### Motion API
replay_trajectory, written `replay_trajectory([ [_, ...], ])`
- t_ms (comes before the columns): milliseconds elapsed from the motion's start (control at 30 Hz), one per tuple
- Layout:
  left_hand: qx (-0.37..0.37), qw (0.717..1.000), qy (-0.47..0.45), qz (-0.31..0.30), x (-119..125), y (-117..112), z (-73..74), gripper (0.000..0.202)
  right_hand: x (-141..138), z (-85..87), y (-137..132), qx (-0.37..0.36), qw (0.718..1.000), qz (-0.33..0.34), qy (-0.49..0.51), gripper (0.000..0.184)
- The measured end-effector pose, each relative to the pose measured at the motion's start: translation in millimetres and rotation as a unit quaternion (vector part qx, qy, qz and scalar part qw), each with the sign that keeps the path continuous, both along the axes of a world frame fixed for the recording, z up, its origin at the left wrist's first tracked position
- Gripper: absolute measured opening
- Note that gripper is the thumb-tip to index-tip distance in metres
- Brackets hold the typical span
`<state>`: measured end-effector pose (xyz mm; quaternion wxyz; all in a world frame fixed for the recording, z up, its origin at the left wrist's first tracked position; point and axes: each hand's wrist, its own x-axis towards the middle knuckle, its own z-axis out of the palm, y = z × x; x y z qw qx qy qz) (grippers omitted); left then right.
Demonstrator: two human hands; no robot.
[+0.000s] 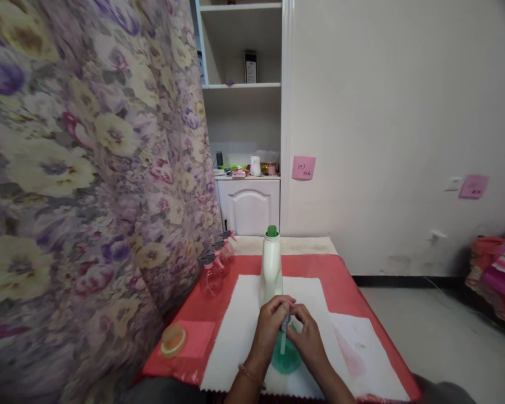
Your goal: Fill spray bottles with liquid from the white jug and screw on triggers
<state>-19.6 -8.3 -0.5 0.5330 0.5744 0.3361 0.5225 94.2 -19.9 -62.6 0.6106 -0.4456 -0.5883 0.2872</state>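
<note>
1. Floral curtain (109, 168): the broadest thing here, filling the left side beside a white shelf unit (242, 95).
2. Red-covered table (223, 308): in front of the person, with a white cloth (239, 336) spread on it.
3. White bottle (271, 264): upright beyond the hands, something green (271, 230) showing at its mouth.
4. Left hand (272, 321) and right hand (306, 332): close together in front of the white bottle, fingers of both bent and pinched around a small grey fitting. A bracelet (251, 375) circles the left wrist.
5. Green bottle (286, 362): over the white cloth, just below the fingertips and between the two hands, its upper part partly hidden by them.
6. Dark box (250, 67): on a shelf, bearing a pale label whose print is too small to read.
7. Pink note (303, 168): on the wall, handwritten with two lines of digits, perhaps "293" and "236", though the strokes are faint. A second pink note (473, 186), farther right, carries illegible marks.
8. Grey fitting (285, 321): at the green bottle's top, a pale strip (283, 343) reaching down from it.
</note>
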Motion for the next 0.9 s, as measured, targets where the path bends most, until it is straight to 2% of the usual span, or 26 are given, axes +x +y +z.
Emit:
replay_trajectory([
  [100, 0.002, 1.000, 0.000, -0.002, -0.3, -0.7, 0.5, 0.022, -2.8, -0.6, -0.4, -0.005, 1.000, -0.012, 0.005, 0.014],
  [233, 0.003, 1.000, 0.000, -0.003, -0.4, -1.1, 0.1, 0.022, 0.3, 2.5, -4.7, 0.005, 0.999, 0.043, -0.007, 0.030],
  [300, 0.005, 1.000, -0.002, 0.002, 0.0, -1.4, -0.3, 0.021, 2.2, 3.4, -4.6, 0.004, 0.999, 0.047, -0.012, 0.023],
  [433, 0.003, 1.000, -0.001, 0.007, 0.3, -0.6, -2.3, 0.022, 0.2, 2.0, -1.3, -0.010, 1.000, 0.009, -0.007, 0.011],
  [600, 0.000, 1.000, 0.002, 0.000, -0.6, 2.8, -6.1, 0.024, -2.0, 1.1, -3.3, 0.000, 0.999, 0.034, -0.004, 0.032],
  [667, 0.003, 1.000, 0.000, 0.002, -0.4, 2.9, -6.0, 0.023, -0.9, 0.7, -3.0, 0.003, 0.999, 0.033, -0.005, 0.028],
  [800, 0.009, 1.000, -0.002, -0.001, -0.2, 0.7, -3.8, 0.021, -1.2, -1.2, 0.3, -0.015, 1.000, -0.009, 0.001, 0.012],
  [900, 0.006, 1.000, 0.000, -0.007, -1.0, 0.1, -3.9, 0.022, -2.6, -0.5, -1.2, -0.020, 1.000, 0.001, 0.008, 0.022],
])
